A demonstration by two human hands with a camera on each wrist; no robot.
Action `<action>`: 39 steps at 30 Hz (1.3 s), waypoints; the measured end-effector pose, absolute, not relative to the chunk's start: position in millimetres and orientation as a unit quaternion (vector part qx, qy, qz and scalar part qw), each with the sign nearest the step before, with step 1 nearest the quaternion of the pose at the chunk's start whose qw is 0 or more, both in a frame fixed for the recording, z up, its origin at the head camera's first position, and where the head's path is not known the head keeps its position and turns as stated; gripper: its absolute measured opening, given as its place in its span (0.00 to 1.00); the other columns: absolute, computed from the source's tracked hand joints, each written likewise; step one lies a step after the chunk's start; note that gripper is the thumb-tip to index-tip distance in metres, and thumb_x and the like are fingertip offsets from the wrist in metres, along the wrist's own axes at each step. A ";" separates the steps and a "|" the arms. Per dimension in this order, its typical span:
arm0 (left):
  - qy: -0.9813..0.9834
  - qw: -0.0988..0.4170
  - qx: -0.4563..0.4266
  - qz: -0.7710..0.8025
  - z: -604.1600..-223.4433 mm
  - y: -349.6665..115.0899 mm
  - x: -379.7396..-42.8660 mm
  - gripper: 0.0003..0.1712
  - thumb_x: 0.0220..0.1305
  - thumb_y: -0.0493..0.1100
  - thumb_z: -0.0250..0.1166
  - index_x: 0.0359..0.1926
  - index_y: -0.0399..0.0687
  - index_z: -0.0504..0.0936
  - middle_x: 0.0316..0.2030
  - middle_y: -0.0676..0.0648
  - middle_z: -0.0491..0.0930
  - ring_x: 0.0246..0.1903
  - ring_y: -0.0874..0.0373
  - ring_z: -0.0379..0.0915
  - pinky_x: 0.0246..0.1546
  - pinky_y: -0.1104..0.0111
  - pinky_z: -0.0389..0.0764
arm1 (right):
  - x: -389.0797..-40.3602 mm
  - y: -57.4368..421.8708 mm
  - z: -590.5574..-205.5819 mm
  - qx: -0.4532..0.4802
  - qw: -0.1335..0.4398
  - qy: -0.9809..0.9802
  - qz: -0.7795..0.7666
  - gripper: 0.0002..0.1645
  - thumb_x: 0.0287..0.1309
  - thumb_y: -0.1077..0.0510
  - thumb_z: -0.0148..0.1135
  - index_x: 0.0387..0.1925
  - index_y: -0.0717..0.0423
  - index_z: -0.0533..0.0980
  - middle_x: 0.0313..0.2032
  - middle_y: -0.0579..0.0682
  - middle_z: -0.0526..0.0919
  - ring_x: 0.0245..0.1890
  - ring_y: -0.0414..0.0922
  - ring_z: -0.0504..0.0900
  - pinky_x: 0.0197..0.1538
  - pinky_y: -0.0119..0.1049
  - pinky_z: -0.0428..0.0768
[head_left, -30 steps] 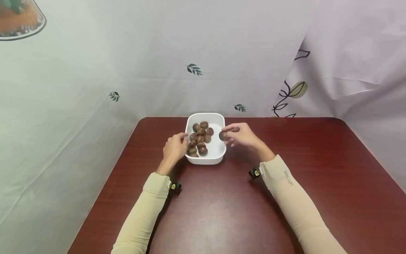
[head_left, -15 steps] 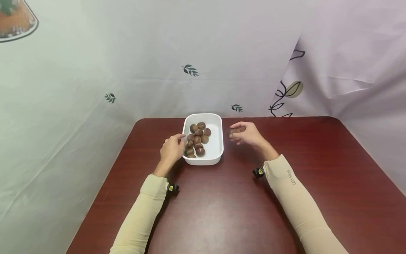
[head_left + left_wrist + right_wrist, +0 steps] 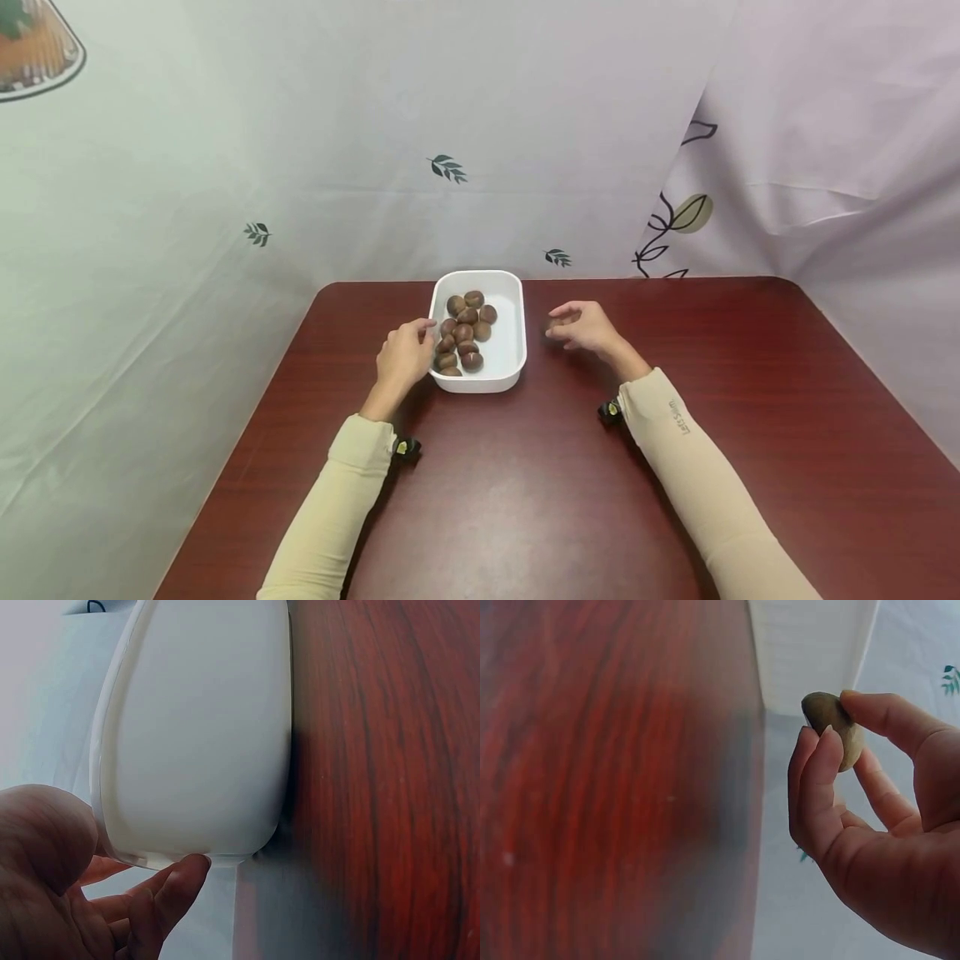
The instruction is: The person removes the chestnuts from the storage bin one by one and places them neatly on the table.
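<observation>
A white rectangular tub (image 3: 512, 333) with rounded corners stands near the table's far edge. Several brown chestnuts (image 3: 463, 332) lie inside, mostly along its left half. My left hand (image 3: 403, 357) holds the tub's left side; in the left wrist view, its fingertips (image 3: 196, 866) touch the wall near one end and the thumb's tip is hidden by the rim. Just right of the tub, my right hand (image 3: 588, 327) pinches one chestnut (image 3: 832, 724) between thumb and fingers, as the right wrist view shows. In the head view the fingers mostly cover that chestnut.
The dark red wooden table (image 3: 495, 500) reaches back to a pale cloth backdrop (image 3: 360, 167) printed with leaves. Black wrist cameras sit at both cuffs.
My right hand has carried its chestnut rightward out over the tub's right rim, then slightly down beside the tub. My left hand has stayed at the tub's left side.
</observation>
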State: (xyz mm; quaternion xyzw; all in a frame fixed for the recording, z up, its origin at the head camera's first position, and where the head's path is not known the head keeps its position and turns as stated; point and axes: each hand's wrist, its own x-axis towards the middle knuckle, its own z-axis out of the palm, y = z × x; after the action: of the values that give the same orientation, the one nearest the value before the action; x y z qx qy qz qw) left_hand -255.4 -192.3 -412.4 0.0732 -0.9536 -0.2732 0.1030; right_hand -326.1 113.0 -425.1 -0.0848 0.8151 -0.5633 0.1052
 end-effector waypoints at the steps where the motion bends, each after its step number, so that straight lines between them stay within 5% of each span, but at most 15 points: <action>1: -0.954 0.103 0.073 -0.273 -412.3 -192.1 -255.3 0.18 0.64 0.50 0.52 0.53 0.61 0.79 0.44 0.51 0.81 0.36 0.48 0.77 0.29 0.54 0.72 | -326.4 113.0 -426.0 -0.082 0.108 0.816 -0.562 0.25 0.45 0.65 0.68 0.48 0.68 0.74 0.35 0.60 0.81 0.30 0.47 0.82 0.31 0.45 0.81; 18: -0.954 0.102 0.074 -0.274 -411.6 -192.0 -253.8 0.18 0.65 0.49 0.51 0.53 0.60 0.78 0.45 0.51 0.81 0.40 0.46 0.78 0.32 0.52 0.73 | -329.0 112.1 -433.0 -0.059 0.139 0.828 -0.540 0.23 0.46 0.66 0.67 0.47 0.67 0.74 0.31 0.57 0.82 0.29 0.47 0.82 0.27 0.42 0.80; 39: -0.954 0.108 0.073 -0.269 -410.2 -191.0 -254.2 0.17 0.64 0.49 0.53 0.52 0.62 0.79 0.43 0.51 0.81 0.35 0.46 0.78 0.30 0.52 0.73 | -324.1 112.0 -425.4 -0.018 0.104 0.865 -0.490 0.21 0.42 0.63 0.71 0.41 0.64 0.77 0.30 0.57 0.82 0.25 0.45 0.83 0.25 0.41 0.80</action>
State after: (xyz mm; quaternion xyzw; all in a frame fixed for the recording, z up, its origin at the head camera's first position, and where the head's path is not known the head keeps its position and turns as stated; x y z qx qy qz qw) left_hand -254.2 -191.0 -410.2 0.0725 -0.9542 -0.2693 0.1077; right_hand -324.1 112.0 -425.4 -0.0177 0.8655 -0.4897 0.1040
